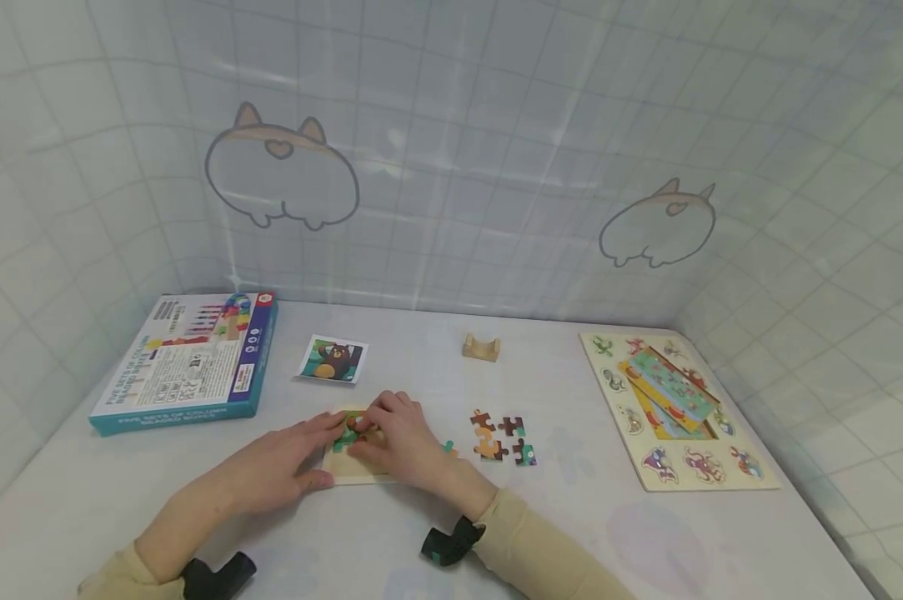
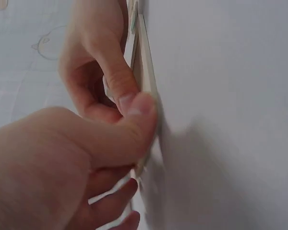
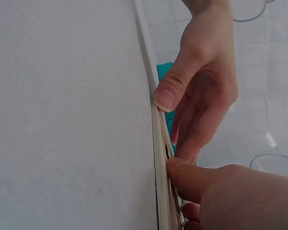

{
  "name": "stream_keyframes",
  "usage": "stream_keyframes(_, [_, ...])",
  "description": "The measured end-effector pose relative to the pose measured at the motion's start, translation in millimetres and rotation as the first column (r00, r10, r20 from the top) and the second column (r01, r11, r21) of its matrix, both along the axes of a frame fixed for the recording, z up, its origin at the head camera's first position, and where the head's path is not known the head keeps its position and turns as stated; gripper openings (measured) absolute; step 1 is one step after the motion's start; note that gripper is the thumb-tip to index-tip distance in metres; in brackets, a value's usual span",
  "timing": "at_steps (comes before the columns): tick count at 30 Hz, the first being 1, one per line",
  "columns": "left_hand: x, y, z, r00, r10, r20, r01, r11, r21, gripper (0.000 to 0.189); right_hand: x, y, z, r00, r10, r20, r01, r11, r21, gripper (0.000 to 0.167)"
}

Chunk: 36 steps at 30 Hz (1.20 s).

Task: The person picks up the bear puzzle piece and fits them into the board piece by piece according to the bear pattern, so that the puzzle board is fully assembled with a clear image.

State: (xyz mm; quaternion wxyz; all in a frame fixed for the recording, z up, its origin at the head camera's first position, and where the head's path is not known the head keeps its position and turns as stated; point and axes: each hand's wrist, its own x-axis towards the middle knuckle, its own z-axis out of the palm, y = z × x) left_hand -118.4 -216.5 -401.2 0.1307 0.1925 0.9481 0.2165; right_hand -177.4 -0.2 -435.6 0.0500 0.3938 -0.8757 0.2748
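Observation:
A small wooden puzzle board [image 1: 353, 474] lies flat on the table between both hands, with green puzzle pieces [image 1: 343, 439] in its left part. My left hand [image 1: 271, 467] grips the board at its left side, thumb at the front corner. Over the board, my right hand [image 1: 406, 442] pinches a small piece [image 1: 354, 423] with brown-red colouring, partly hidden by the fingers. In the left wrist view, my left thumb [image 2: 141, 112] presses the board's edge close to the right thumb. Loose brown, orange and green jigsaw pieces [image 1: 487, 446] lie right of the right hand.
A bear picture card [image 1: 337, 360] lies behind the board, and a small wooden stand [image 1: 481, 347] sits farther right. At the left is a boxed set [image 1: 188, 358]. A wooden animal puzzle [image 1: 654, 471] with colourful cards [image 1: 672, 392] on top lies at the right.

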Motion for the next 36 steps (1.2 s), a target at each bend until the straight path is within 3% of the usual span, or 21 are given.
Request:
stream_keyframes(8, [5.4, 4.3, 1.2, 0.999, -0.031, -0.029, 0.028, 0.996, -0.084, 0.072, -2.0, 4, 2.6, 1.000, 0.006, -0.007, -0.006, 1.000, -0.022, 0.022])
stream_keyframes(18, [8.9, 9.8, 2.4, 0.987, -0.105, -0.118, 0.093, 0.991, -0.101, 0.061, -7.2, 11, 9.1, 0.990, -0.141, 0.024, 0.139, 0.988, 0.072, 0.023])
stream_keyframes(21, [9.2, 13.2, 2.1, 0.987, -0.121, -0.101, 0.113, 0.990, -0.087, 0.054, -9.2, 12, 9.3, 0.989, -0.147, 0.017, 0.146, 0.986, 0.076, 0.023])
stream_keyframes(26, [10.1, 17.0, 2.4, 0.993, -0.097, -0.061, 0.091, 0.991, -0.093, 0.054, -10.8, 13, 9.3, 0.988, -0.152, 0.021, 0.150, 0.986, 0.078, 0.023])
stream_keyframes(32, [10.5, 17.6, 2.6, 0.992, -0.102, -0.073, 0.095, 0.991, -0.097, 0.052, -11.8, 13, 8.3, 0.986, -0.168, 0.017, 0.166, 0.982, 0.091, 0.025])
stream_keyframes(36, [11.4, 14.4, 2.4, 0.994, -0.100, -0.047, 0.096, 0.993, -0.073, 0.055, -13.0, 14, 7.0, 0.984, -0.176, 0.013, 0.174, 0.980, 0.095, 0.026])
